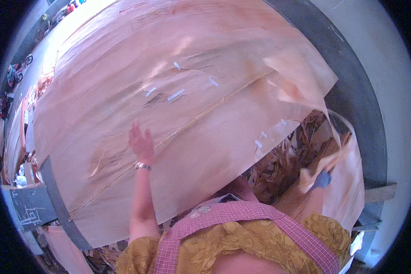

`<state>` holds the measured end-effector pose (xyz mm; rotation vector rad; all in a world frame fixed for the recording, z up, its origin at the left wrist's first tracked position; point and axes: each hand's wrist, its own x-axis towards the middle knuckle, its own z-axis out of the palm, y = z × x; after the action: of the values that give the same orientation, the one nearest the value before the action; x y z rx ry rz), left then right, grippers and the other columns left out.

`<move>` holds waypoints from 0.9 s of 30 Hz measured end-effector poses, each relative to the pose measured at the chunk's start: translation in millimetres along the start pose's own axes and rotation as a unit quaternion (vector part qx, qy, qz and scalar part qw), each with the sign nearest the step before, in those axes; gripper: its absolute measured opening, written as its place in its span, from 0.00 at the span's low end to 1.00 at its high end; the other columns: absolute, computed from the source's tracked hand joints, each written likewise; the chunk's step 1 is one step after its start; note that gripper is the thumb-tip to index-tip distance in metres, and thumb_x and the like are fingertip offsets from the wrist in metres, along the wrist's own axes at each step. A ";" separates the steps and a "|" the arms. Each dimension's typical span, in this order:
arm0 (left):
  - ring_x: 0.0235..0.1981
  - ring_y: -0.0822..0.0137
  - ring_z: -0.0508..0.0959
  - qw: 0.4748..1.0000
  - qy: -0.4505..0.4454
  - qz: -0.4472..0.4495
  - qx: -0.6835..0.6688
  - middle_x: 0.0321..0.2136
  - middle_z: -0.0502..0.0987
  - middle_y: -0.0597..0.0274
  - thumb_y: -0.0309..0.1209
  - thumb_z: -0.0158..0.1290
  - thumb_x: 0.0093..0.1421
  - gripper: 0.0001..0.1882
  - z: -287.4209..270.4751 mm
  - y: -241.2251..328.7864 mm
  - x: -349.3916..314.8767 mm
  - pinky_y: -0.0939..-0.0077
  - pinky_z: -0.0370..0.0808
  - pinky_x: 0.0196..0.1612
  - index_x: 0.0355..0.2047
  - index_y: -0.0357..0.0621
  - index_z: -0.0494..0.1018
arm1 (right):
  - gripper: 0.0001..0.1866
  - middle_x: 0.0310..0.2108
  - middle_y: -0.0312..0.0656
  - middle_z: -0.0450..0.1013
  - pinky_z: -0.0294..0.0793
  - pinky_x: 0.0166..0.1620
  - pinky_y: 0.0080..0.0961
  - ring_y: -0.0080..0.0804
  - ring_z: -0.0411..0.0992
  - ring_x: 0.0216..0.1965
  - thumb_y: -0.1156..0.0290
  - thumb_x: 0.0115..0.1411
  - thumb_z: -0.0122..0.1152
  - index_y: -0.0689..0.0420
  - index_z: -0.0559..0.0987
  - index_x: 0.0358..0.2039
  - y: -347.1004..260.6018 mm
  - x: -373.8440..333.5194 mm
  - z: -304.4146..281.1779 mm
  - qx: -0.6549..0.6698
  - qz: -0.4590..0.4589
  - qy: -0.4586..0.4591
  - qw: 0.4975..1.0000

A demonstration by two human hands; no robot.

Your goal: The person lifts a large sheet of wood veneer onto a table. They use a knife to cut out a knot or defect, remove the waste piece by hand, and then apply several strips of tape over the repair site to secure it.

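Observation:
A large sheet of pinkish-tan wood veneer (pixel 201 137) covers the worktop in front of me. My left hand (pixel 141 140) is open over it, fingers spread; whether the palm touches the sheet I cannot tell. A long thin stick (pixel 210 108) lies slantwise across the veneer, passing beside that hand. At the right, my right hand (pixel 316 181) is blurred by motion, with something blue (pixel 322 179) at it. It appears closed on a loose strip of veneer (pixel 297 86), which curls through the air from the sheet's right part. Short pieces of white tape (pixel 176 95) stick to the sheet near some cracks.
Torn veneer scraps (pixel 278 169) fill the gap between my body and the sheet at the right. A dark board (pixel 27 205) with chalk-like marks juts out at the left. A pale wall (pixel 388 68) curves along the right. Bicycles (pixel 18 71) stand far left.

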<state>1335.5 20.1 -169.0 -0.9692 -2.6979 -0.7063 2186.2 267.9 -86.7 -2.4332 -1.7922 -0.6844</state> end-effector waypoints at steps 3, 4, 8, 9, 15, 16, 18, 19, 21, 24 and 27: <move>0.66 0.53 0.58 0.994 0.026 -0.080 0.069 0.66 0.58 0.50 0.45 0.51 0.62 0.35 -69.1 -108.0 -39.9 0.53 0.54 0.65 0.65 0.44 0.57 | 0.21 0.39 0.55 0.77 0.75 0.43 0.43 0.53 0.76 0.40 0.58 0.62 0.53 0.64 0.79 0.44 -7.4 -126.8 24.1 0.010 0.060 -0.206 0.977; 0.66 0.52 0.57 0.990 0.045 -0.095 0.098 0.66 0.57 0.49 0.47 0.51 0.62 0.36 -80.4 -154.6 -60.6 0.54 0.52 0.66 0.65 0.42 0.57 | 0.21 0.38 0.54 0.78 0.76 0.42 0.42 0.52 0.76 0.40 0.58 0.61 0.54 0.64 0.79 0.43 -7.4 -160.7 28.3 0.005 0.051 -0.246 0.968; 0.69 0.50 0.51 0.952 -0.090 -0.208 0.205 0.68 0.53 0.46 0.60 0.50 0.57 0.48 -120.0 -195.8 -81.0 0.52 0.44 0.69 0.67 0.38 0.53 | 0.21 0.34 0.52 0.78 0.76 0.39 0.41 0.48 0.77 0.37 0.57 0.57 0.58 0.65 0.79 0.38 7.5 -296.4 49.0 0.036 0.047 -0.324 0.944; 0.70 0.51 0.50 0.956 -0.091 -0.193 0.203 0.68 0.52 0.46 0.63 0.50 0.55 0.51 -130.4 -201.2 -78.4 0.50 0.42 0.69 0.67 0.39 0.52 | 0.22 0.33 0.52 0.78 0.76 0.38 0.41 0.48 0.76 0.35 0.57 0.55 0.59 0.66 0.79 0.38 -10.2 -337.2 48.8 0.053 0.114 -0.316 0.940; 0.70 0.53 0.51 0.960 -0.163 -0.139 0.181 0.68 0.54 0.53 0.61 0.51 0.55 0.47 -125.0 -209.8 -74.3 0.45 0.43 0.68 0.68 0.49 0.52 | 0.25 0.35 0.48 0.78 0.77 0.33 0.39 0.37 0.76 0.29 0.60 0.55 0.67 0.64 0.76 0.49 -74.7 -433.3 126.1 0.345 -0.051 -0.401 0.847; 0.69 0.54 0.53 0.967 -0.156 -0.107 0.172 0.67 0.56 0.54 0.60 0.52 0.56 0.46 -125.2 -204.7 -66.7 0.45 0.45 0.68 0.68 0.50 0.53 | 0.25 0.39 0.43 0.77 0.77 0.30 0.36 0.33 0.76 0.30 0.62 0.55 0.69 0.64 0.77 0.48 -107.6 -441.7 96.3 0.476 0.073 -0.435 0.761; 0.66 0.55 0.59 0.969 -0.177 -0.044 0.164 0.64 0.62 0.57 0.55 0.52 0.58 0.40 -109.1 -205.2 -79.0 0.46 0.51 0.66 0.65 0.52 0.58 | 0.29 0.39 0.45 0.77 0.77 0.41 0.36 0.36 0.76 0.37 0.60 0.53 0.71 0.63 0.73 0.51 -117.4 -477.1 60.1 0.415 -0.094 -0.276 0.862; 0.63 0.55 0.63 0.969 -0.177 -0.021 0.172 0.61 0.66 0.57 0.53 0.52 0.59 0.35 -110.8 -205.6 -80.1 0.46 0.54 0.64 0.63 0.52 0.61 | 0.29 0.39 0.48 0.77 0.76 0.44 0.37 0.39 0.76 0.39 0.59 0.53 0.71 0.63 0.73 0.50 -127.1 -498.5 40.2 0.405 -0.131 -0.222 0.877; 0.57 0.56 0.69 0.968 -0.183 0.017 0.171 0.54 0.72 0.58 0.48 0.51 0.60 0.27 -118.0 -199.1 -65.9 0.49 0.60 0.60 0.57 0.51 0.67 | 0.28 0.40 0.52 0.77 0.75 0.47 0.39 0.46 0.76 0.41 0.59 0.53 0.70 0.63 0.73 0.48 -134.7 -525.5 8.1 0.374 -0.190 -0.159 0.894; 0.49 0.56 0.74 0.979 -0.159 0.051 0.118 0.43 0.78 0.57 0.41 0.51 0.62 0.17 -124.6 -215.1 -71.7 0.55 0.67 0.53 0.47 0.48 0.73 | 0.41 0.52 0.60 0.69 0.68 0.56 0.44 0.56 0.69 0.51 0.55 0.52 0.69 0.66 0.63 0.59 -114.5 -599.4 -13.3 0.326 -0.214 -0.301 0.870; 0.42 0.55 0.77 0.996 -0.058 0.009 -0.073 0.38 0.78 0.54 0.36 0.49 0.63 0.12 -142.6 -228.4 -86.0 0.61 0.71 0.46 0.41 0.43 0.74 | 0.35 0.47 0.58 0.74 0.72 0.51 0.43 0.53 0.73 0.47 0.55 0.52 0.69 0.65 0.69 0.54 -82.6 -684.2 -22.0 0.300 -0.227 -0.341 0.862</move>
<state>1257.9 -251.5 -158.2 -1.0990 -2.7636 -0.8815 1943.4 -326.0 -339.4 -1.9203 -2.3470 0.7683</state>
